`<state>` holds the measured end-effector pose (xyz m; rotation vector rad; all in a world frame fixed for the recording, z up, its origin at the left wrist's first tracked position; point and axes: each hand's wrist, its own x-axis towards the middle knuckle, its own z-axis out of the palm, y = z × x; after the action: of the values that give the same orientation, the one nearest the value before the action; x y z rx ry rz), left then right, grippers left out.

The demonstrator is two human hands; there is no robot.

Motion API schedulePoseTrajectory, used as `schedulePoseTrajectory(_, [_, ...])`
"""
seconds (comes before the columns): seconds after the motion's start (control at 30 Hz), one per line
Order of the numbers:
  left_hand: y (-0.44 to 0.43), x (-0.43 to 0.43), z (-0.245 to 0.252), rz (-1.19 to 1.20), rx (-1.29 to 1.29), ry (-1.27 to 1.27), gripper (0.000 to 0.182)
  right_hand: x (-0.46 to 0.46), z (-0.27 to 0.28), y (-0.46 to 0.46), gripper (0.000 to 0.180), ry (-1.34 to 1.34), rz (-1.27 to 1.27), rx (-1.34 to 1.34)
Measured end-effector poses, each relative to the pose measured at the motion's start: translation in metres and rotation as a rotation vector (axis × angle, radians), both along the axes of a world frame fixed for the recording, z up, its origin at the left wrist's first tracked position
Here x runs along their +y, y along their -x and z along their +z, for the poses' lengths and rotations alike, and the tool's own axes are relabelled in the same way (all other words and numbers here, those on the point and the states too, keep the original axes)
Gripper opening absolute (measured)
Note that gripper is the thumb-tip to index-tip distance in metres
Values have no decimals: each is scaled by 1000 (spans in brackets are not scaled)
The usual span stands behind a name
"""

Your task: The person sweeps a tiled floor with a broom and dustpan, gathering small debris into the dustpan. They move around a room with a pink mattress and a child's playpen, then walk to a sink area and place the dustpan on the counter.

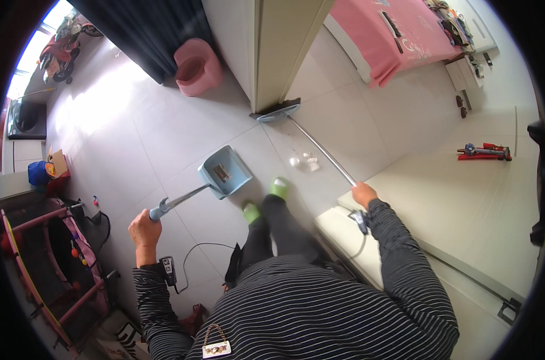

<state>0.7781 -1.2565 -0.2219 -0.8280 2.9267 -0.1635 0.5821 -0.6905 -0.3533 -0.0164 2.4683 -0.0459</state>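
Observation:
My left hand (145, 229) grips the handle of a light blue long-handled dustpan (236, 177). The pan rests on the tiled floor just ahead of my feet, with a small brownish scrap (221, 173) lying in it. My right hand (364, 194) holds the metal pole of a broom (279, 113). The broom's blue head and dark bristles touch the floor against the end of a wall partition. A little pile of white crumpled litter (310, 162) lies on the floor between the broom head and my green slippers (279, 188).
A pink child's potty (197, 69) stands by the dark curtain (137, 36). The partition end (286, 49) juts into the floor ahead. At right are a cream cabinet (439, 189) and a pink-covered bed (367, 33). A pink-framed playpen-like item (61, 270) stands at left.

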Motion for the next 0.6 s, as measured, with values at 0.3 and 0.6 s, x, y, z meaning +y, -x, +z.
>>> schedulePoseTrajectory(0.3, [4,-2,-7,-112,-12,-24,11,22,-17,-209,42,131,-434,-320])
schedulePoseTrajectory(0.6, [3,-7,-12,-242,-21,10,11,27,-18,-241,43,120,-714,-68])
